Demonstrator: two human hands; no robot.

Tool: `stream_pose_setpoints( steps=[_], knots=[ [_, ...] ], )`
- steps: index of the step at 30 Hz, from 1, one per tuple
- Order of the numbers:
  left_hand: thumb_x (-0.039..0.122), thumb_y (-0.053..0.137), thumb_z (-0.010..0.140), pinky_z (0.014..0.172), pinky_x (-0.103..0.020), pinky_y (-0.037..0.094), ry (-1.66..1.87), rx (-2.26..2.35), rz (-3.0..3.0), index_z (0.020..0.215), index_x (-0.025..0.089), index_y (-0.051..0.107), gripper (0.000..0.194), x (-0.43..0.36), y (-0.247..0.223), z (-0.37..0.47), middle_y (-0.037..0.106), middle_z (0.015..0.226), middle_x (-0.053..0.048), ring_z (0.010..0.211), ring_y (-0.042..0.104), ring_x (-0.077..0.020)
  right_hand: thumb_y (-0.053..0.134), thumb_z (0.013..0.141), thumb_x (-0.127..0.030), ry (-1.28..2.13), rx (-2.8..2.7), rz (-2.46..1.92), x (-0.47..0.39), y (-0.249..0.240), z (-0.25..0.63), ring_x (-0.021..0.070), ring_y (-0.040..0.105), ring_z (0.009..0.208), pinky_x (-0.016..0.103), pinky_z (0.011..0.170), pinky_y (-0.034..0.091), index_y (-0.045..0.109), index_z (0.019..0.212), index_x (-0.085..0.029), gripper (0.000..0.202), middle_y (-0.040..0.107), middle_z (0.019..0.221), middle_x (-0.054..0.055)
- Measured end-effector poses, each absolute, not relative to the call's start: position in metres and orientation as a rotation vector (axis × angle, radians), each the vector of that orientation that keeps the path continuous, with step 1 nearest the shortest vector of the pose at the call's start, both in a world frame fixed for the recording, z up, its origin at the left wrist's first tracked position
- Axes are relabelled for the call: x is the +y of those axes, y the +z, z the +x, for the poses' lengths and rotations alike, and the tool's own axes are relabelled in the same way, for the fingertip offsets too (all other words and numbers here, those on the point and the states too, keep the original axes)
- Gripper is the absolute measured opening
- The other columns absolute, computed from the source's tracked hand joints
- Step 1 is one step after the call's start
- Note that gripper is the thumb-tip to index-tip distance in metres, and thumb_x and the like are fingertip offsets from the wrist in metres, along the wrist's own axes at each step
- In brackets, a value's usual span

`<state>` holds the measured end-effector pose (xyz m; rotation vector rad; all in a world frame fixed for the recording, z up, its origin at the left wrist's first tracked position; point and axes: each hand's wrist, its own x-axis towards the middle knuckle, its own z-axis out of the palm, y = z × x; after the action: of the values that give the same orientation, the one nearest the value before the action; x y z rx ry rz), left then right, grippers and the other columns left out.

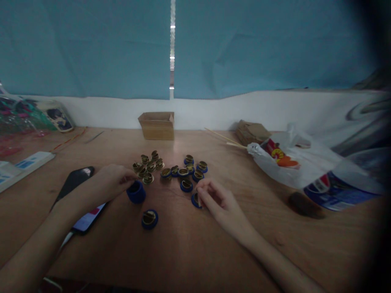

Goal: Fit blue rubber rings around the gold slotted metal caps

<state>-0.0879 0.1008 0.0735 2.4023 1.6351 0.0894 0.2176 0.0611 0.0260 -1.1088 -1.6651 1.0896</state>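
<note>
My left hand [117, 181] is closed at the rim of a blue cylindrical piece [136, 193]; its fingertips are partly hidden. On the right, my right hand [218, 203] pinches a brass piece with a blue ring [196, 199] at the table surface. A similar blue-ringed brass piece [149, 219] lies nearer the front, between the hands. Several more blue-ringed pieces [186, 185] sit beyond my right hand. Plain brass pieces [148, 178] are grouped to their left, beyond the blue cylindrical piece.
An open cardboard box [158, 128] stands at the back. Two phones [77, 179] [88, 219] and a power strip [33, 163] lie at left. At right are a plastic bag [317, 156], a brown package [252, 132] and a blue-labelled bottle [339, 191].
</note>
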Motion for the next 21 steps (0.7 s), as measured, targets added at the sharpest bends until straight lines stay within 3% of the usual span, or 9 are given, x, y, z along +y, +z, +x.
stream_pose_setpoints(
  steps=[4,7,10,14,16,21],
  knots=[
    [0.029,0.041,0.090,0.067,-0.035,0.047,0.009,1.755,2.461,0.091,0.022,0.070,0.030,0.093,0.081,-0.083,0.075,0.089,-0.007,0.080,0.069,-0.0266,0.049,0.094,-0.036,1.098,-1.662,-1.106,0.061,0.024,0.218,0.0117,0.048,0.057,0.025,0.054,0.039,0.053,0.085,-0.021,0.018,0.051,0.065,-0.003],
    [0.035,0.038,0.092,0.069,-0.037,0.049,0.115,1.925,2.513,0.095,0.023,0.066,0.030,0.079,0.088,-0.076,0.075,0.096,-0.008,0.085,0.069,-0.0283,0.050,0.094,-0.038,1.153,-1.615,-1.082,0.062,0.025,0.217,0.0123,0.053,0.061,0.025,0.057,0.043,0.054,0.084,-0.021,0.020,0.054,0.069,-0.002],
    [0.038,0.040,0.091,0.064,-0.037,0.050,0.294,2.017,2.494,0.098,0.024,0.064,0.028,0.061,0.092,-0.058,0.074,0.096,-0.008,0.077,0.069,-0.0270,0.055,0.091,-0.038,1.127,-1.585,-1.085,0.064,0.027,0.217,0.0130,0.053,0.063,0.025,0.057,0.044,0.057,0.081,-0.021,0.020,0.053,0.070,-0.001],
    [0.036,0.043,0.091,0.070,-0.034,0.052,0.576,1.700,2.421,0.100,0.028,0.064,0.023,0.038,0.081,-0.017,0.073,0.098,-0.003,0.082,0.069,-0.0220,0.059,0.088,-0.041,1.235,-1.558,-1.094,0.064,0.032,0.219,0.0110,0.046,0.055,0.024,0.051,0.040,0.059,0.080,-0.021,0.021,0.048,0.063,-0.004],
    [0.036,0.046,0.091,0.063,-0.031,0.052,0.611,1.580,2.278,0.102,0.028,0.064,0.022,0.032,0.069,0.005,0.073,0.087,-0.001,0.072,0.068,-0.0190,0.059,0.088,-0.043,1.339,-1.537,-1.072,0.063,0.034,0.220,0.0100,0.044,0.051,0.024,0.050,0.039,0.059,0.081,-0.021,0.023,0.048,0.061,-0.005],
    [0.037,0.051,0.090,0.063,-0.030,0.054,0.831,1.483,2.003,0.105,0.025,0.062,0.022,0.029,0.042,0.037,0.073,0.089,-0.002,0.071,0.068,-0.0175,0.058,0.089,-0.041,1.432,-1.492,-1.004,0.062,0.036,0.219,0.0091,0.047,0.053,0.024,0.055,0.041,0.058,0.082,-0.020,0.023,0.052,0.061,-0.005]
  ],
)
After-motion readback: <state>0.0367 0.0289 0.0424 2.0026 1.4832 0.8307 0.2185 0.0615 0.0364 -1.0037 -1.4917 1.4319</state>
